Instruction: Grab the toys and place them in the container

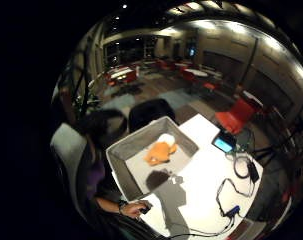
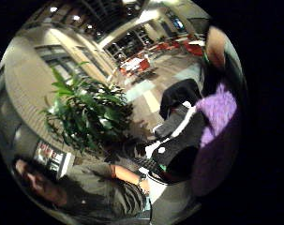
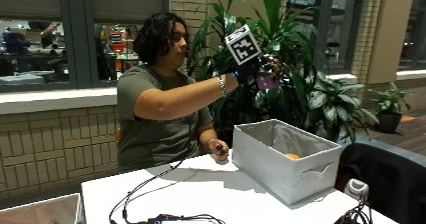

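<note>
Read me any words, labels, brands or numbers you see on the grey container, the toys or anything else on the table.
None can be read.
Grey fabric container: plain sides, no label showing.
Orange toy inside it: no print visible.
Purple toy held in the gloved right hand: no text visible.
Small lit screen on the table: too small to read.

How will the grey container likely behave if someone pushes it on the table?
The grey container looks like fabric, so its walls may flex. It holds only an orange toy, so it is probably light and may slide. Its broad base makes tipping unlikely.
</note>
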